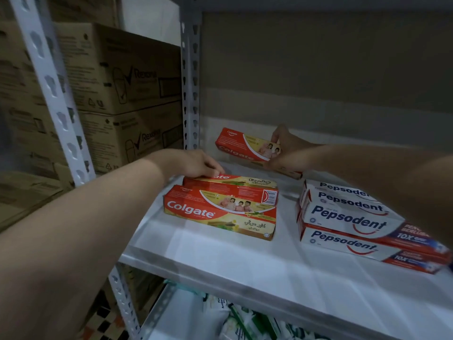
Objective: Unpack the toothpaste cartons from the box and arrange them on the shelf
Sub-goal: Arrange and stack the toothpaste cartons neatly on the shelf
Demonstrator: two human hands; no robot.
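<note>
Two red Colgate cartons (220, 207) lie side by side on the white shelf (220, 261), the rear one (235, 186) just behind the front one. My left hand (193, 164) rests on the left end of the rear carton, fingers bent over it. Further back, my right hand (286, 149) pinches the right end of a third Colgate carton (242, 147), held just above the shelf near the back. A stack of white Pepsodent cartons (353, 217) lies to the right, partly hidden by my right forearm.
A grey perforated upright (190, 77) stands at the shelf's back left, another (49, 89) nearer me. Brown Rexona boxes (117, 94) are stacked to the left. Green-and-white packets (245, 320) lie on the shelf below.
</note>
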